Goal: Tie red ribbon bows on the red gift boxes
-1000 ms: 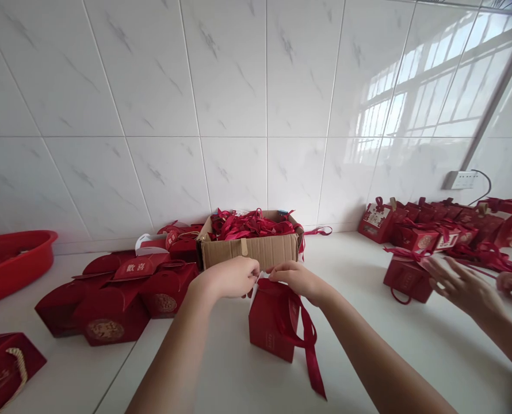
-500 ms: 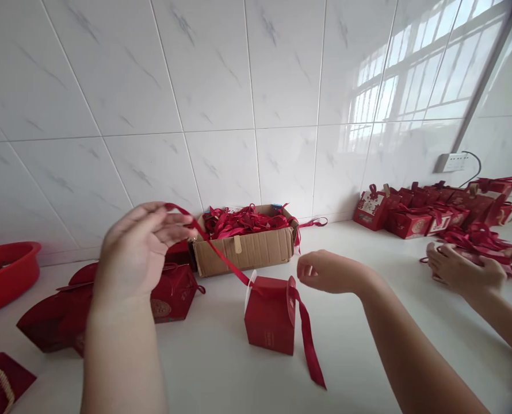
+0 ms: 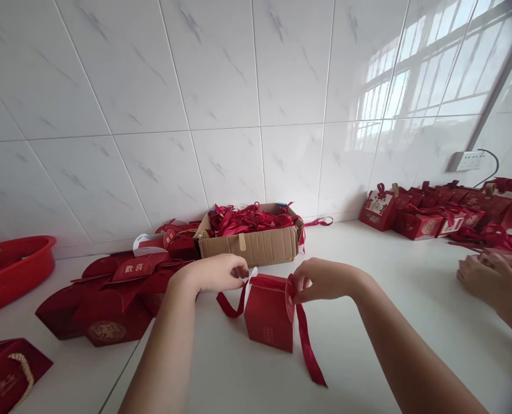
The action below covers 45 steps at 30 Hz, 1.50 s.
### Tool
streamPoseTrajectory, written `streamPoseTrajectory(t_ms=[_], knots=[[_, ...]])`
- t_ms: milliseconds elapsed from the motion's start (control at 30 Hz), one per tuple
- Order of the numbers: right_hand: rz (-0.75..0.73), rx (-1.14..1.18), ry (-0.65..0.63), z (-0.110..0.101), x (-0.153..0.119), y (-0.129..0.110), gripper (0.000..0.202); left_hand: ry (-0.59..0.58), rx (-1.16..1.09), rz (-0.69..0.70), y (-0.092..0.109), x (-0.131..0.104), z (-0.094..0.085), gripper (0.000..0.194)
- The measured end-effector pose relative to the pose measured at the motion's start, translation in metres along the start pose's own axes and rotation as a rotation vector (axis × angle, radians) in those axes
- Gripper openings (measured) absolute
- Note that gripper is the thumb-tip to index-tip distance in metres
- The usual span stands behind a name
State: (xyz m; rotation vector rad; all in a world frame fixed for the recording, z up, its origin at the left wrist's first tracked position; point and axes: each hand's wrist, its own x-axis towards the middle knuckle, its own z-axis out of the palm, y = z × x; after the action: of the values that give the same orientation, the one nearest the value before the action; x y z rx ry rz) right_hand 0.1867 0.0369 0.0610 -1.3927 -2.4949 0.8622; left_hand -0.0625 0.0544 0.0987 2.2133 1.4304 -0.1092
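A small red gift box [image 3: 268, 319] stands upright on the white counter before me. A dark red ribbon [image 3: 310, 353] runs across its top between two raised side flaps, and a loose tail hangs down on each side. My left hand [image 3: 217, 273] is closed at the left flap, its fingertips partly hidden behind the wrist and flap. With thumb and fingers, my right hand [image 3: 318, 280] pinches the right flap where the ribbon comes out. Just behind the hands is a cardboard box [image 3: 264, 244] heaped with red ribbons [image 3: 251, 218].
Several folded red boxes [image 3: 113, 313] crowd the left side, near a red plastic basin [image 3: 35, 264]. More finished-looking red boxes [image 3: 420, 224] line the wall at right. Another person's hand [image 3: 489, 282] works at the far right. A tiled wall [image 3: 221, 167] closes off the back.
My left hand has come down and right from the raised ribbon end to the left flap; that ribbon end now hangs loose. My right hand has closed onto the right flap.
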Motion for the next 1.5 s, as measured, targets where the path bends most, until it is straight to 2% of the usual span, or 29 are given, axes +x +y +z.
streamPoseTrajectory(t_ms=[167, 300, 400, 467, 533, 600, 700, 800, 967, 1067, 1233, 1300, 1400, 1500], knots=[[-0.034, 0.064, 0.017, -0.001, 0.001, 0.007, 0.008, -0.112, -0.033, 0.084, 0.001, 0.008, 0.004, 0.017], [-0.043, 0.091, 0.07, -0.006, -0.003, 0.012, 0.002, -0.04, -0.035, 0.063, -0.001, 0.001, 0.0, 0.01], [-0.018, 0.098, 0.086, -0.01, -0.006, 0.013, 0.007, -0.034, -0.086, 0.037, 0.001, -0.006, -0.003, 0.014], [0.005, 0.083, 0.054, -0.012, -0.008, 0.012, 0.012, -0.032, -0.11, 0.021, 0.003, -0.01, -0.005, 0.016], [0.023, 0.04, 0.006, -0.014, -0.01, 0.011, 0.011, 0.027, -0.088, -0.002, 0.004, -0.013, -0.006, 0.019], [0.031, -0.004, -0.006, -0.015, -0.013, 0.01, 0.018, 0.104, -0.055, -0.03, 0.002, -0.016, -0.007, 0.022], [0.026, 0.02, 0.119, -0.017, -0.018, 0.008, 0.027, 0.135, -0.035, -0.085, -0.002, -0.023, -0.01, 0.027], [0.033, 0.103, 0.249, -0.019, -0.023, 0.007, 0.034, 0.132, -0.022, -0.162, -0.008, -0.031, -0.014, 0.042], [0.126, 0.203, 0.136, -0.025, -0.025, 0.012, 0.051, 0.234, -0.049, -0.162, -0.016, -0.042, -0.016, 0.055], [0.055, 0.322, 0.124, -0.03, -0.027, 0.016, 0.046, 0.298, -0.083, -0.097, -0.017, -0.05, -0.018, 0.049], [-0.129, 0.606, 0.1, -0.033, -0.032, 0.011, 0.038, 0.356, -0.289, 0.163, -0.008, -0.062, -0.022, 0.026], [-0.199, 0.716, 0.148, -0.033, -0.032, 0.008, 0.033, 0.38, -0.409, 0.282, -0.003, -0.061, -0.022, 0.026], [-0.213, 0.803, 0.242, -0.032, -0.031, 0.007, 0.03, 0.415, -0.615, 0.454, 0.004, -0.053, -0.02, 0.027], [-0.232, 0.869, 0.286, -0.031, -0.028, 0.009, 0.031, 0.381, -0.828, 0.578, 0.01, -0.043, -0.017, 0.025]])
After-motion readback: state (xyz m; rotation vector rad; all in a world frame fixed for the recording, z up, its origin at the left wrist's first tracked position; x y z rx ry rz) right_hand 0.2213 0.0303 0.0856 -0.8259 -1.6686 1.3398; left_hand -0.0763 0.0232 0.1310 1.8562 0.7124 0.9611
